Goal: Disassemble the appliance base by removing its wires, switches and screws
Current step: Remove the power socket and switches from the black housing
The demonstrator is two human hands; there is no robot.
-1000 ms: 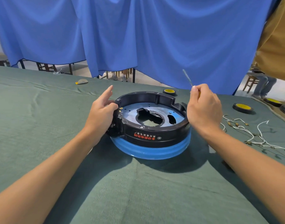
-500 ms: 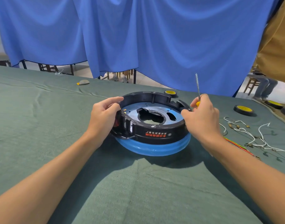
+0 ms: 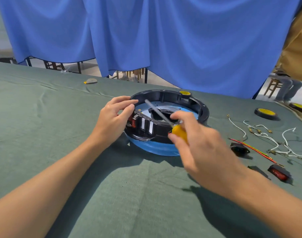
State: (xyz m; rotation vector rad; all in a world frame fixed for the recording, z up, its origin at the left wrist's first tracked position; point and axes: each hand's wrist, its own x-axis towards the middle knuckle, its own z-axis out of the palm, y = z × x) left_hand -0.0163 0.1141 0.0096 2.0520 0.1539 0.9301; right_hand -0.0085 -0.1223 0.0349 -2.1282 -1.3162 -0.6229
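Base (image 3: 161, 132) is held at its rim by the left hand (image 3: 112, 121); the right hand (image 3: 203, 148) grips a screwdriver (image 3: 179, 132) over it. Likely the switch (image 3: 133, 121) step: seat the tip next.

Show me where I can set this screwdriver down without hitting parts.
Bare cloth lies wide left of the left hand, and again between both forearms, in front of the appliance base. Right of the base, past the right hand holding the screwdriver, is crowded: white wires, black socket, red switch, tape roll.
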